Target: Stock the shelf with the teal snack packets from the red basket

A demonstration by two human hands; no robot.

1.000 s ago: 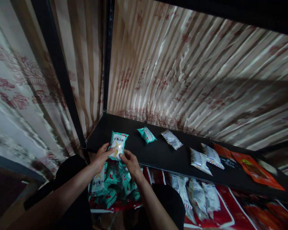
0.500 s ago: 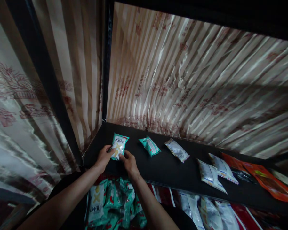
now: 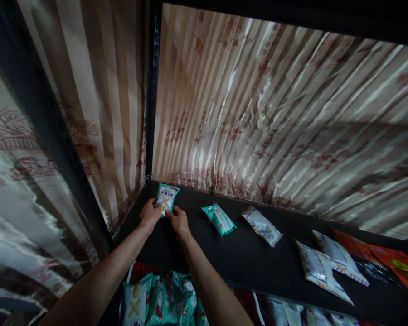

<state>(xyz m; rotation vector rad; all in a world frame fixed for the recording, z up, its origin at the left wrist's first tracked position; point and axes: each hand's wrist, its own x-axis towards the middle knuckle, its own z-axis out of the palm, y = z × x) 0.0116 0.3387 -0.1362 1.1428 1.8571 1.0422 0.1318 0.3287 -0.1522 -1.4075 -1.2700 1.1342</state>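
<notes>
A green and white snack bag (image 3: 166, 198) with dark lettering and a yellow shape on its front is held near the far left corner of the black shelf (image 3: 187, 253). My left hand (image 3: 150, 213) grips its left lower edge, closed on it. The lower right edge is pinched by my right hand (image 3: 178, 220), thumb on the front. How firmly the bag's bottom rests on the shelf I cannot tell. To the right lies another green snack bag (image 3: 219, 219), tilted, with its printed back up.
Farther right on the shelf lie a silvery-white packet (image 3: 262, 225), two pale packets (image 3: 323, 270) and an orange bag (image 3: 399, 262). Below the front edge are several green bags (image 3: 166, 301). Striped curtain sheeting (image 3: 258, 113) backs the shelf; a dark post (image 3: 153, 90) stands at the corner.
Both hands have carried the snack bag slightly farther back toward the corner. The camera view has shifted, so the other packets appear lower and more to the right.
</notes>
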